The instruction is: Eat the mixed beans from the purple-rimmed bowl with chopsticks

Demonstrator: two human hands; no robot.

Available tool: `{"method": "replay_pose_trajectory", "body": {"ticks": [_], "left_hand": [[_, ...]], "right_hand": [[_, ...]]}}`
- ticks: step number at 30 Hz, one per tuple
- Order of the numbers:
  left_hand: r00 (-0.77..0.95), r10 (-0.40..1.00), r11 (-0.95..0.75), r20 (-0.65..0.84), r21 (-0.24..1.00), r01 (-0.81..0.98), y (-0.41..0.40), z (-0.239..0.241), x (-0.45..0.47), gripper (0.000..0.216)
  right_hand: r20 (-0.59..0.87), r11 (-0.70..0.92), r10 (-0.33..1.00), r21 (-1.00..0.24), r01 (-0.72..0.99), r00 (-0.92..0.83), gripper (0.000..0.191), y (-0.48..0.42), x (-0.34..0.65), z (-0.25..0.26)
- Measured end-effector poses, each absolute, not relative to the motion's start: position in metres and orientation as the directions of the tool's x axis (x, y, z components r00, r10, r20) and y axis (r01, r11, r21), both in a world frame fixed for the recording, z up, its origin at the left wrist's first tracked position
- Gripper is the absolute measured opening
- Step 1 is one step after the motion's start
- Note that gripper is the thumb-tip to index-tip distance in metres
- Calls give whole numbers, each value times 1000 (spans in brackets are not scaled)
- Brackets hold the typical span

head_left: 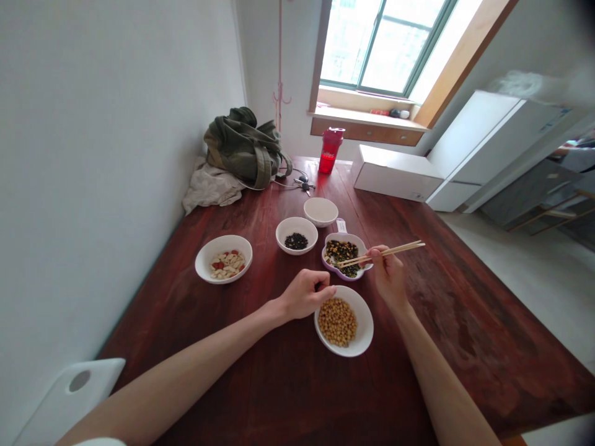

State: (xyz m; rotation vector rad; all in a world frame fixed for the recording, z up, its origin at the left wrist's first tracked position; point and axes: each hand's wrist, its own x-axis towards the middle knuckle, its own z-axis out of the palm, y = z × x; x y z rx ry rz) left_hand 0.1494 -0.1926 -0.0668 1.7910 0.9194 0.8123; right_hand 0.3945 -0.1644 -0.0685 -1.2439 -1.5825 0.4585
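Note:
My right hand (389, 272) is closed on a pair of wooden chopsticks (377, 254); their tips reach into a pale purple bowl of mixed beans (344, 253). My left hand (304, 293) is curled, its fingers gripping the rim of a white bowl of yellow soybeans (343, 320) close in front of me. Further back stand a white bowl of black beans (296, 235) and a white bowl (320, 211) whose contents I cannot make out. To the left is a white bowl of peanuts and red bits (224, 258).
All bowls stand on a dark red wooden table (465, 322) against a white wall. At the far end lie a green bag (244, 148) on cloth, keys (303, 183), a red bottle (330, 150) and a white box (395, 173). A white chair back (69, 396) shows bottom left.

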Motion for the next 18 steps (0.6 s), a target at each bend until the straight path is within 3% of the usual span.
{"method": "replay_pose_trajectory", "body": {"ticks": [18], "left_hand": [[503, 851, -309, 151, 919, 247, -192, -70, 149, 40]], "right_hand": [[503, 427, 863, -773, 469, 42, 29, -163, 397, -68]]}}
